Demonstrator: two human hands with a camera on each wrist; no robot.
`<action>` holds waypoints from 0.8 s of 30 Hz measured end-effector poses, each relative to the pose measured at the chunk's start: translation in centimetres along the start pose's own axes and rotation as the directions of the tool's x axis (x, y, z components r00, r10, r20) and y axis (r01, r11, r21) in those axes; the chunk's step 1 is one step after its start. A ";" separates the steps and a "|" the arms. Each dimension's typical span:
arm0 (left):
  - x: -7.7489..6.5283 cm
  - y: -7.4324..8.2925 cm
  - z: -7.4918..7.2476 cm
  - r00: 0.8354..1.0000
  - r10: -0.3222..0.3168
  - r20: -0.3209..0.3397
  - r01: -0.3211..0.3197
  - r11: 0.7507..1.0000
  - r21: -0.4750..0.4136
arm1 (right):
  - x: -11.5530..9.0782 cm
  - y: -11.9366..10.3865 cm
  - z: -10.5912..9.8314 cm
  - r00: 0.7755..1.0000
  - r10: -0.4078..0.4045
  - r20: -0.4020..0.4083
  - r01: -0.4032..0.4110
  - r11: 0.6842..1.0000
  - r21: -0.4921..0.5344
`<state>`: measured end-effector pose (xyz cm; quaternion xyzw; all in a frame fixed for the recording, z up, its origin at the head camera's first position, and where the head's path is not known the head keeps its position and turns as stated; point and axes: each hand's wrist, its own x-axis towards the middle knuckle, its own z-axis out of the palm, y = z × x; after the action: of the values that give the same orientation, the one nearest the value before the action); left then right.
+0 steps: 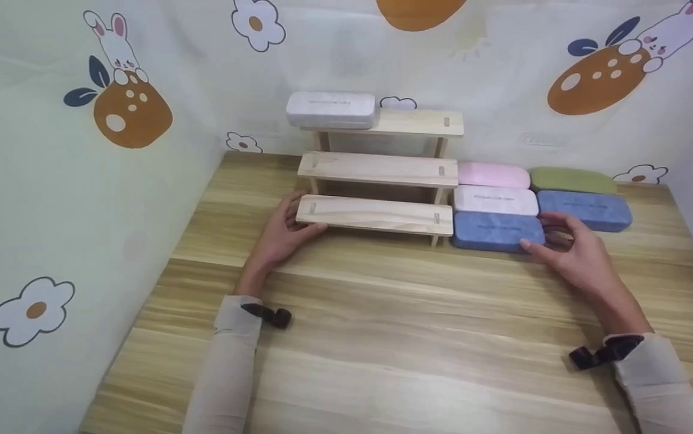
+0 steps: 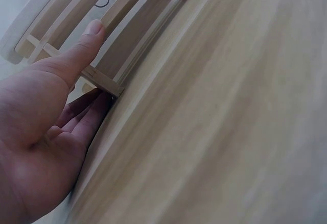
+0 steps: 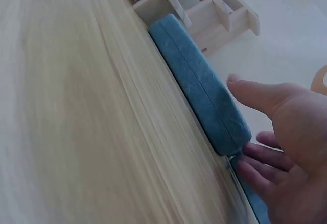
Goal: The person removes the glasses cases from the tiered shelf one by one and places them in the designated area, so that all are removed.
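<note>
A three-tier wooden shelf (image 1: 376, 215) stands at the back of the table. My left hand (image 1: 283, 232) holds the left end of its lowest tier, thumb (image 2: 84, 48) along the front edge and fingers round the side, partly hidden. A blue glasses case (image 1: 497, 231) lies right beside the shelf. My right hand (image 1: 575, 256) is at that case's right end, its thumb (image 3: 255, 94) at the upper edge and its relaxed fingers (image 3: 263, 165) touching the end. A pale grey-white case (image 1: 331, 111) sits on the left of the top tier.
Behind the front blue case lie a white case (image 1: 495, 200) and a pink case (image 1: 494, 175). To their right are another blue case (image 1: 584, 210) and a green case (image 1: 573, 179). A patterned backdrop (image 1: 346, 66) rises behind and at the sides of the wooden table (image 1: 382, 337).
</note>
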<state>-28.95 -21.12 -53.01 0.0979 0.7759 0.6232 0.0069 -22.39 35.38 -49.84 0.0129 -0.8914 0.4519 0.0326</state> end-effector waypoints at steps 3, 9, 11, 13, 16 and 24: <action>0.0 0.0 0.0 1.000 0.005 0.006 -0.005 1.000 0.009 | 0.3 -0.8 0.4 0.996 -0.044 -0.083 0.039 0.998 -0.056; 0.1 -0.1 0.0 1.000 0.009 0.005 -0.009 1.000 0.013 | 0.9 -3.1 1.9 0.981 -0.116 -0.154 0.113 0.993 -0.029; 0.0 0.0 0.0 1.000 0.005 0.004 -0.005 1.000 0.011 | 1.3 -4.0 2.7 0.971 -0.176 -0.162 0.179 0.984 0.000; -0.1 -0.1 0.0 1.000 0.002 0.001 -0.002 1.000 0.009 | 1.9 -4.9 3.6 0.955 -0.249 -0.163 0.253 0.967 0.007; -0.1 -0.1 0.0 1.000 0.005 0.001 -0.005 1.000 0.003 | 2.9 -6.6 4.8 0.926 -0.346 -0.154 0.351 0.937 0.002; 0.0 0.0 0.1 1.000 0.001 0.005 -0.001 1.000 0.012 | 6.4 -11.4 7.0 0.886 -0.438 -0.154 0.446 0.895 0.021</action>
<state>-28.89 -21.06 -53.03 0.0999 0.7796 0.6182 0.0080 -28.48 23.00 -44.37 0.1838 -0.8473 0.4569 0.1990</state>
